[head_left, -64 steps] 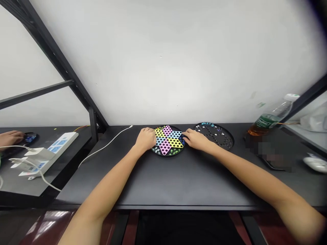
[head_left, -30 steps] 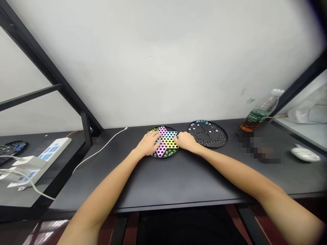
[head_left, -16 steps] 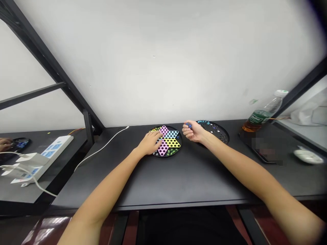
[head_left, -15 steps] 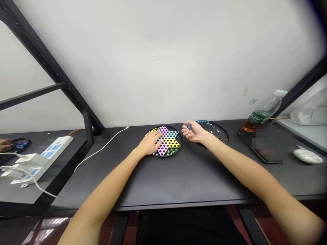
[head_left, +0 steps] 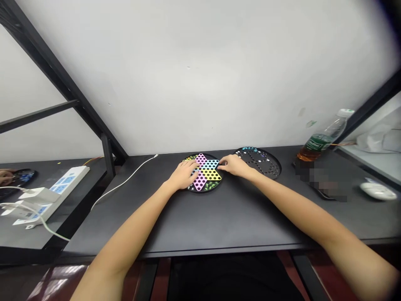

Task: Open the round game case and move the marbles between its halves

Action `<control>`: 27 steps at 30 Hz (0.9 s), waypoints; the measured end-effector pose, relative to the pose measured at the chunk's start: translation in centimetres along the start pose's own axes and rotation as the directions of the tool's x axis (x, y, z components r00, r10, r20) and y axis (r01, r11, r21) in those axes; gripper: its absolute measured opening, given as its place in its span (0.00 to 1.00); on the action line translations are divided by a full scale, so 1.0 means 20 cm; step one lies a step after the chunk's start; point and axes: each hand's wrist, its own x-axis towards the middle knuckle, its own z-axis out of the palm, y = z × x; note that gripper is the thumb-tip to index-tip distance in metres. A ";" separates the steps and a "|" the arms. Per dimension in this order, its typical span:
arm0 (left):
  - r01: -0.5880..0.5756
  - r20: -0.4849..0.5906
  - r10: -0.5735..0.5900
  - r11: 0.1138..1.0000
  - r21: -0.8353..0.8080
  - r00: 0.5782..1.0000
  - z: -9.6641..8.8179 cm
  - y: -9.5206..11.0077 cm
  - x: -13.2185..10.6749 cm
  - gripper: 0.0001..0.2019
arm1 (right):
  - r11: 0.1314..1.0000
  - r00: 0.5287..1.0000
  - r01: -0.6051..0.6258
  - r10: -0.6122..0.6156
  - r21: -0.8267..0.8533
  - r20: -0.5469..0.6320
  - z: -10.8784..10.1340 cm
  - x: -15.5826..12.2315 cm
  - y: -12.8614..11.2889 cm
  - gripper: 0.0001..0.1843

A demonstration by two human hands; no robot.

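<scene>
Left hand lay open on the Chinese checkers board; right hand neared its edge, hold unclear; second board part-filled with marbles.

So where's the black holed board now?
In the head view, the black holed board lies on the desk, right of the coloured star board and the right hand.

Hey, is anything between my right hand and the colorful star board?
Nothing visible. Your right hand reaches straight to the edge of the star board, with nothing between them. Your left hand lies on the board's opposite side, so it isn't in the way.
</scene>
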 end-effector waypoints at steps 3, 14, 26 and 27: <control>0.004 0.006 -0.004 1.000 0.003 1.000 0.00 0.00 0.00 0.20 | 0.986 0.998 0.019 -0.008 -0.163 0.068 0.03 0.00 -0.03 0.13; -0.001 0.001 0.001 1.000 -0.003 1.000 0.00 -0.01 0.00 0.20 | 0.497 0.961 -0.261 0.053 0.828 0.272 -0.23 0.03 0.12 0.15; -0.003 -0.004 0.003 1.000 -0.012 1.000 0.01 -0.01 0.00 0.20 | 0.664 0.893 -0.389 0.442 0.638 0.084 -0.51 -0.09 0.75 0.17; 0.001 -0.005 -0.001 1.000 -0.010 1.000 0.01 -0.01 0.00 0.20 | 0.759 0.873 -0.420 0.488 0.498 -0.007 -0.48 -0.08 0.78 0.18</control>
